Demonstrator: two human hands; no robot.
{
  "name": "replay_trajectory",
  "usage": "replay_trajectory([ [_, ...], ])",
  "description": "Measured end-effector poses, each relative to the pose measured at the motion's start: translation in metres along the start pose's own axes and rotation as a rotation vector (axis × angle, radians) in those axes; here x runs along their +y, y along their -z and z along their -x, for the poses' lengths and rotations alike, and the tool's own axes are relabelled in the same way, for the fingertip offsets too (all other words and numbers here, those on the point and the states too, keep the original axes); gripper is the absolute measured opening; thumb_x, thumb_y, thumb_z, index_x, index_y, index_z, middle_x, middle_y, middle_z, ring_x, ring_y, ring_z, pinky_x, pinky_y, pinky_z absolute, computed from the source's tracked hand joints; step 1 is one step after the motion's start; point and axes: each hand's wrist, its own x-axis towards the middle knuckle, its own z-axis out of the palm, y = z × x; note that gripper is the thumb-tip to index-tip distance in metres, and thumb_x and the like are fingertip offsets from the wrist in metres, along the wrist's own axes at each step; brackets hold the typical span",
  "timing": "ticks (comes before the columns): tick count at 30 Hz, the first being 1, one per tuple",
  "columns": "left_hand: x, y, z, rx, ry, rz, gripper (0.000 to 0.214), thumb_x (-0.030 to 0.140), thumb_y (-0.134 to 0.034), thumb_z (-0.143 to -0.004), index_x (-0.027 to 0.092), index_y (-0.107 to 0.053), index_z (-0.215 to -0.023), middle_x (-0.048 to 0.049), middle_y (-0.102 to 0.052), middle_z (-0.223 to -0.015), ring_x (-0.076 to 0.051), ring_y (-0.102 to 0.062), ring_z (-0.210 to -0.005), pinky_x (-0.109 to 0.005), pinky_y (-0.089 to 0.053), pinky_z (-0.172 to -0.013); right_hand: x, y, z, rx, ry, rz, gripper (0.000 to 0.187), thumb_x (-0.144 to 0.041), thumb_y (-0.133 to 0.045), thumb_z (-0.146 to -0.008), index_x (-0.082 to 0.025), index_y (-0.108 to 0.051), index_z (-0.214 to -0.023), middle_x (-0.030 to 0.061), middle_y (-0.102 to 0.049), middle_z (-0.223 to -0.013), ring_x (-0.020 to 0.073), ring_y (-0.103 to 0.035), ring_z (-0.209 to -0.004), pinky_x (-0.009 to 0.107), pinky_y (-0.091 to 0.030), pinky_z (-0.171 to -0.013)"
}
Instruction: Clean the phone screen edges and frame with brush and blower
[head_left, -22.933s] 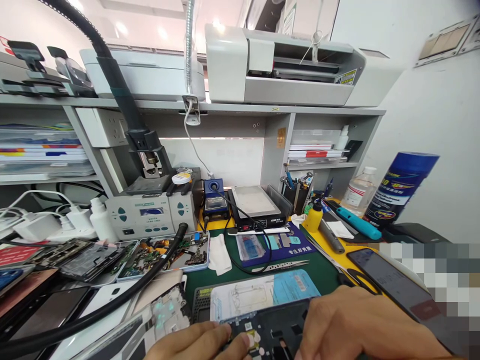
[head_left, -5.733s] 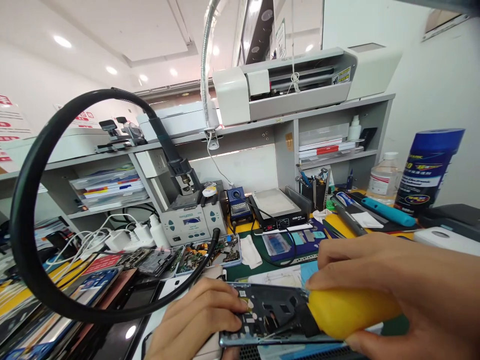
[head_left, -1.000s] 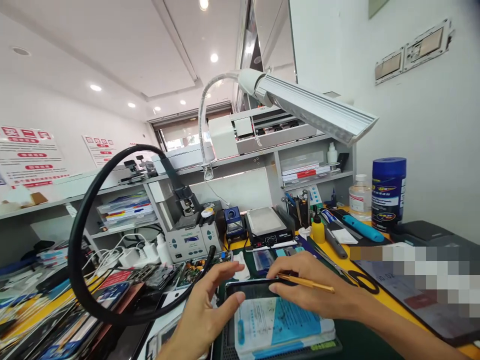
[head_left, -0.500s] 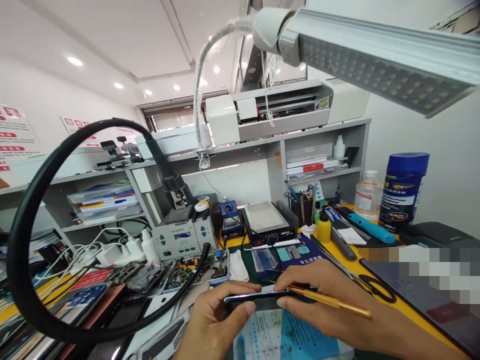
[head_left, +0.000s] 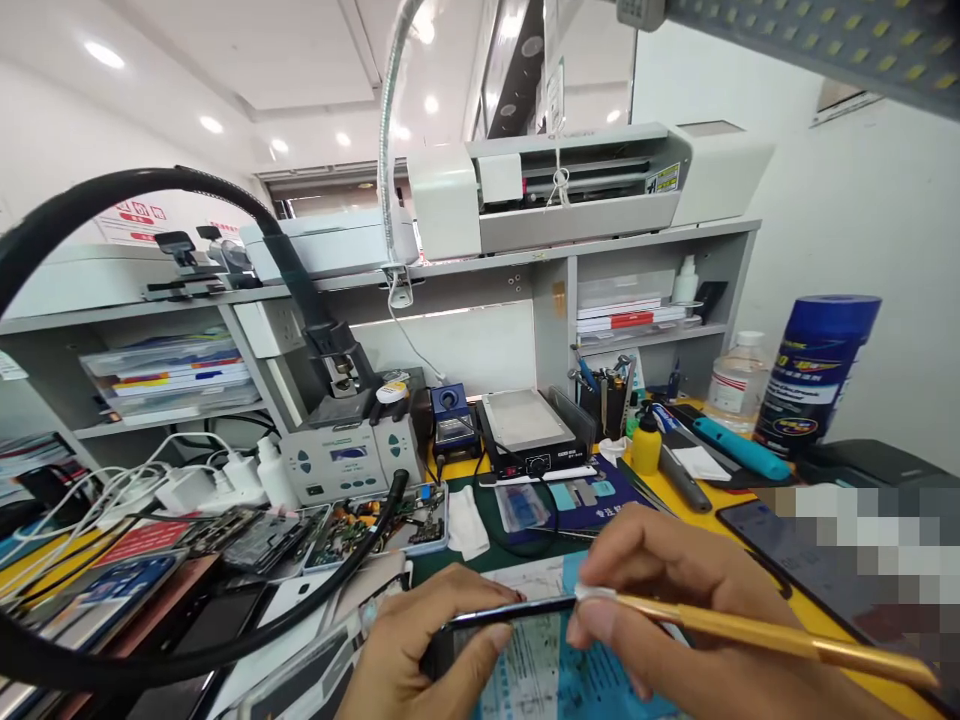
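Observation:
A dark, thin phone (head_left: 517,608) is seen nearly edge-on, low in the middle of the view. My left hand (head_left: 442,640) grips its left end, fingers on top and thumb against the near face. At the phone's right end, my right hand (head_left: 667,590) pinches a small white wad (head_left: 595,593), possibly tissue, around the tip of a slim gold pen-like tool (head_left: 750,632). The tool's long shaft slants out to the lower right. Beneath both hands lies a blue and white printed sheet (head_left: 525,665).
Left of the hands lie several phones (head_left: 225,625) and a tray of circuit boards (head_left: 431,515). A black looped hose (head_left: 300,625) arches over that side. Behind stand a heating plate (head_left: 525,420) and a grey control unit (head_left: 345,460); a large phone (head_left: 795,560) lies right.
My right hand has shifted right along the phone, carrying the gold tool, whose shaft now extends farther right. My left hand keeps its grip. The camera view has tilted down and moved slightly.

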Motion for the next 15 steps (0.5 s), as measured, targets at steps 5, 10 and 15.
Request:
replay_trajectory([
  [5,0.0,0.0,0.0,-0.029,-0.017,-0.043,0.022,0.013,-0.065,-0.094,0.027,-0.075,-0.107,0.0005,-0.078,-0.1,-0.014,-0.074,-0.091,-0.021,-0.057,-0.082,0.0,-0.013,0.001,0.146,0.321,0.197,0.015,-0.015,-0.071,-0.078,-0.029,-0.066,-0.078,-0.0052,-0.073,-0.067,0.0137,-0.069,-0.054,0.02,-0.055,-0.051],
  [10,0.002,-0.002,0.0,-0.059,-0.059,-0.083,0.029,0.009,-0.064,-0.094,0.03,-0.074,-0.11,0.0018,-0.079,-0.1,-0.013,-0.074,-0.092,-0.02,-0.057,-0.084,0.015,-0.03,0.009,0.222,0.432,0.275,0.02,-0.013,-0.069,-0.082,-0.031,-0.064,-0.087,-0.0041,-0.077,-0.074,0.0161,-0.077,-0.067,0.021,-0.059,-0.059],
  [15,0.003,-0.003,-0.001,-0.026,-0.163,-0.115,0.034,0.003,-0.064,-0.092,0.028,-0.072,-0.114,-0.0005,-0.079,-0.1,-0.013,-0.074,-0.09,-0.019,-0.057,-0.083,0.019,-0.036,0.011,0.246,0.438,0.282,0.02,-0.014,-0.069,-0.083,-0.033,-0.063,-0.088,-0.0037,-0.077,-0.074,0.0174,-0.076,-0.065,0.023,-0.059,-0.057],
])
